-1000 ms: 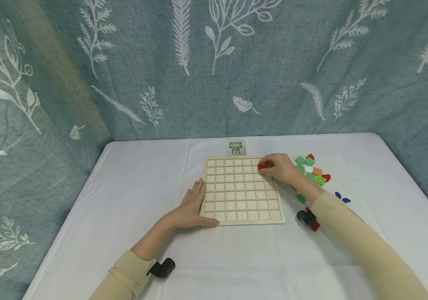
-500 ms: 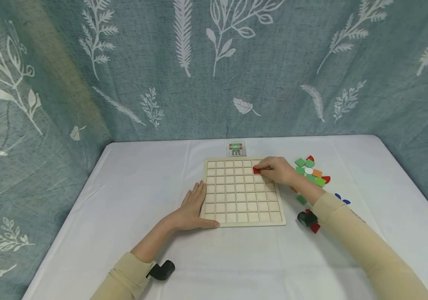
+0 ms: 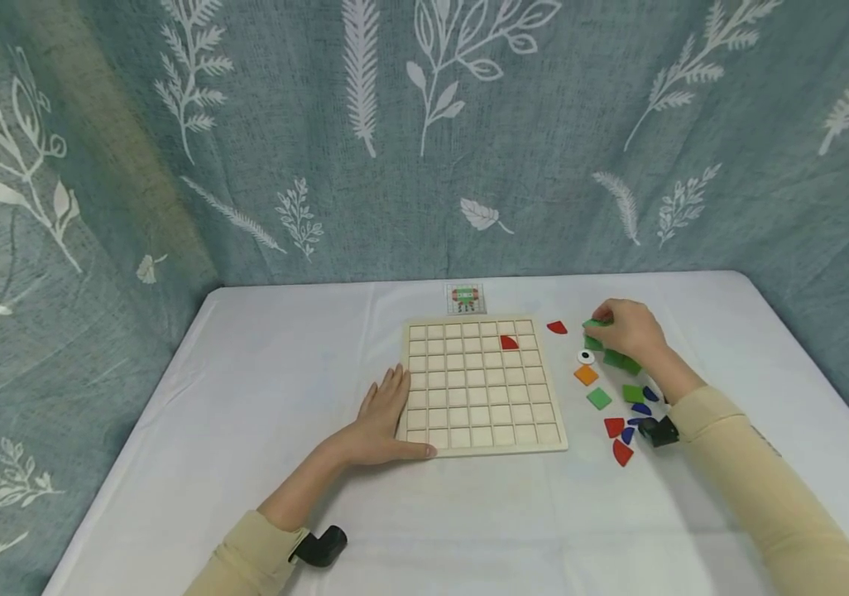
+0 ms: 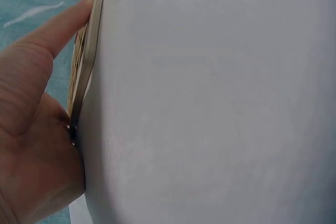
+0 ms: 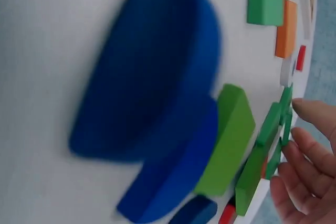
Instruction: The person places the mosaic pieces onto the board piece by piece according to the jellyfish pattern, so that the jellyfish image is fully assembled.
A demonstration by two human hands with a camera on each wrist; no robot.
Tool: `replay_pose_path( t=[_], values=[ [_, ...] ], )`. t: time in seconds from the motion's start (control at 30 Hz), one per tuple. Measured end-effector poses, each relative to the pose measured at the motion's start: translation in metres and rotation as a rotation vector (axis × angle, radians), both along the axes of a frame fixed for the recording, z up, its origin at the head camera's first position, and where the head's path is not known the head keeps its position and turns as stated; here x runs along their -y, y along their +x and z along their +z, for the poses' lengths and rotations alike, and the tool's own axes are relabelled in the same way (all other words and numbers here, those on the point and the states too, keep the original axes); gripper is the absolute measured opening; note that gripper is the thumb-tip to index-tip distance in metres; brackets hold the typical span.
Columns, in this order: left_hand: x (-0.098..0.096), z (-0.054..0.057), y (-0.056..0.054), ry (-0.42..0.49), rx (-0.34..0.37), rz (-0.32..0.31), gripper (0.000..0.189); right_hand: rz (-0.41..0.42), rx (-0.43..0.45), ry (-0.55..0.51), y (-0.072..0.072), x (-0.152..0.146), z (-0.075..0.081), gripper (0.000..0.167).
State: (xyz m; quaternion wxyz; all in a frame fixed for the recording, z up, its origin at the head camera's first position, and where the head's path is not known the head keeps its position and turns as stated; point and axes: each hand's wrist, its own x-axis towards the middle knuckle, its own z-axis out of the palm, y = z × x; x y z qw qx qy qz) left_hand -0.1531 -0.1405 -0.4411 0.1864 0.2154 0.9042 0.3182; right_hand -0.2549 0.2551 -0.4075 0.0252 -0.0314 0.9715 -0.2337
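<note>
Head: left hand point(image 3: 383, 418) flat, fingers straight against wooden grid board point(image 3: 480, 385); right hand point(image 3: 629, 329) pinching a green square tile point(image 3: 592, 324) among glossy tiles beside the board on the white-clothed desk point(image 3: 261, 397). One red quarter-round piece point(image 3: 510, 343) sits in a cell.
Left wrist: thumb point(image 4: 55, 30) along the board's edge.
Right wrist: fingertips point(image 5: 310, 111) on the green tile; blurred blue pieces point(image 5: 152, 98) fill the foreground.

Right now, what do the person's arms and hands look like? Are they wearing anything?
Both arms wear long beige sleeves with snug cuffs. A small black camera is strapped at each wrist, left and right. The left hand and right hand are bare: no gloves, rings or watch visible.
</note>
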Motion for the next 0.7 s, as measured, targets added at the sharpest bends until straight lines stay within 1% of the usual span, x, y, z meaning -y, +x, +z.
replay_pose_path(
  t=[0.07, 0.2, 0.33, 0.47, 0.57, 0.63, 0.7],
  values=[
    [0.000, 0.000, 0.000, 0.005, 0.002, 0.003, 0.122, 0.001, 0.014, -0.009, -0.001, 0.001, -0.002, 0.029],
    [0.001, -0.002, 0.001, 0.010, 0.003, 0.006, 0.122, 0.029, 0.011, -0.037, -0.002, 0.007, -0.003, 0.025],
    [0.000, -0.002, 0.000, 0.009, 0.006, 0.008, 0.122, 0.031, 0.015, -0.038, -0.003, 0.008, -0.006, 0.025],
    [0.000, -0.002, -0.002, -0.018, 0.011, 0.022, 0.125, 0.040, -0.009, -0.059, -0.003, 0.008, -0.007, 0.024],
    [0.001, 0.000, -0.003, -0.044, 0.004, 0.028, 0.127, 0.072, -0.035, -0.116, -0.002, 0.014, -0.006, 0.023],
    [0.001, 0.000, -0.005, -0.060, -0.004, 0.025, 0.128, 0.103, -0.034, -0.167, -0.002, 0.024, -0.005, 0.023],
    [0.001, 0.001, -0.005, -0.055, -0.013, 0.019, 0.127, 0.146, -0.015, -0.223, -0.003, 0.037, -0.004, 0.023]
  ],
)
